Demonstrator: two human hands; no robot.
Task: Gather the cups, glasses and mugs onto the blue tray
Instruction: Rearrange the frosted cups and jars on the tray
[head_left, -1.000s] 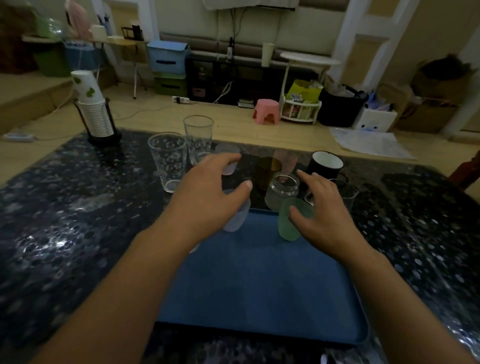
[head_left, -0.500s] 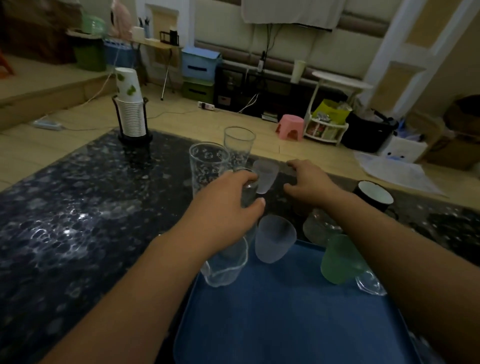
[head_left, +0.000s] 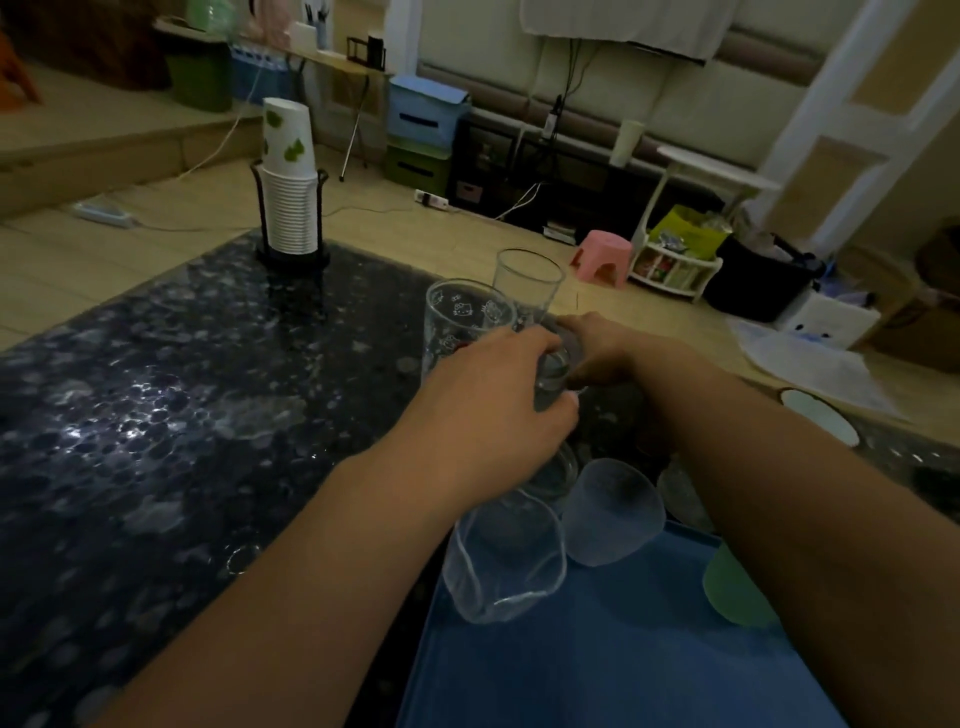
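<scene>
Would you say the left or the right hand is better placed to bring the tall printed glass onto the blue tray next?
Probably the left. The left hand sits right beside the printed glass, on its side, while the right hand reaches behind it across the blue tray.

A dim home living room. Past the far edge of the dark speckled low table (head_left: 156, 415) lie a wooden floor, a pink plastic stool (head_left: 602, 257), stacked storage boxes (head_left: 423, 132), a white snack trolley (head_left: 675, 260) and trailing power cords.
</scene>
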